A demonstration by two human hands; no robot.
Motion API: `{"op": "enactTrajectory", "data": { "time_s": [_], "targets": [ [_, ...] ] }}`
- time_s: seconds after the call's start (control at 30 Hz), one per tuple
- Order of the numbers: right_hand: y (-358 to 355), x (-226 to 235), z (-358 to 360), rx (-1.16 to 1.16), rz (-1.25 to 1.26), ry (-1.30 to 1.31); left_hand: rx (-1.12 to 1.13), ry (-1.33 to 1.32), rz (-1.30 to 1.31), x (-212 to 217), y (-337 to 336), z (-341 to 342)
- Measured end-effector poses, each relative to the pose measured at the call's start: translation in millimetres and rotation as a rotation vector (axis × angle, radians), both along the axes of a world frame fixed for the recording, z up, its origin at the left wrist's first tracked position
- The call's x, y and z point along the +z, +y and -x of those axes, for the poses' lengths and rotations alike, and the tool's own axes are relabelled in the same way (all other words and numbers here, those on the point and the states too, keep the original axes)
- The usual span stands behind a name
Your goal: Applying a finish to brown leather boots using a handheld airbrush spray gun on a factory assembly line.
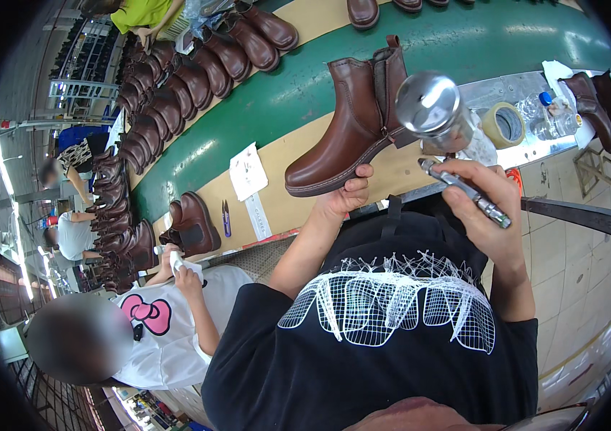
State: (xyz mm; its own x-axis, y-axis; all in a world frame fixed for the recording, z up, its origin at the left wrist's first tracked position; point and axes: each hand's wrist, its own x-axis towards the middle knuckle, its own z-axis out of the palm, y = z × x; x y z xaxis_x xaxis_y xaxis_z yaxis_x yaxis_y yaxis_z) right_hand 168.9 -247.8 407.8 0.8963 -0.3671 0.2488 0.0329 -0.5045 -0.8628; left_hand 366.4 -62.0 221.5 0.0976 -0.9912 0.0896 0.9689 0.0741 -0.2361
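Head view, looking down from above: a long green conveyor belt [420, 57] curves across the scene, edged by a tan worktop [298, 154] and lined on its far side with a row of dark brown boots [176, 93]. A co-worker in a white shirt [169, 337] sits just to the person's left, wiping something with a white cloth beside another brown boot [194, 224].

The person's left hand [348, 195] is closed under the sole of a brown ankle boot [352, 126], holding it up over the worktop edge, toe pointing left and heel toward the right hand. The right hand [488, 208] is wrapped around a metal spray gun [463, 188] with a shiny steel cup [431, 108] on top, sitting just beside the boot's heel. The nozzle appears aimed at the heel, though the cup hides the tip.

Risks, as a judgement: the boot rests on only a few fingertips, so it could tip and drop onto the belt. With the gun this near, spray could pool or run on the leather. Overspray could also drift onto a roll of tape [504, 124], the paper slips [248, 171] on the worktop, or the co-worker.
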Motion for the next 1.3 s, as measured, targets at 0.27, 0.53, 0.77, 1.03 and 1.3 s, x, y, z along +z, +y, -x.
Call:
{"op": "enactTrajectory", "data": {
  "time_s": [0.27, 0.53, 0.77, 1.03, 1.3],
  "targets": [
    [-23.5, 34.6, -4.6, -0.105, -0.092, -0.136, 0.001, 0.015, 0.015, 7.4, 1.9, 3.4],
    [-19.2, 35.7, -9.4, -0.090, 0.076, -0.161, -0.027, 0.022, 0.108, 3.6, 3.1, 3.5],
    [-12.6, 27.5, -2.3, -0.066, 0.037, -0.017, -0.011, 0.000, 0.068, 4.5, 1.6, -0.8],
    [-8.4, 17.9, 0.0, -0.017, 0.050, -0.002, -0.015, 0.010, 0.070, 0.6, 0.8, -2.5],
    [-10.6, 21.1, -3.3, -0.073, -0.060, -0.012, -0.041, 0.027, 0.066, 4.5, -0.2, 1.2]
  ]
}}
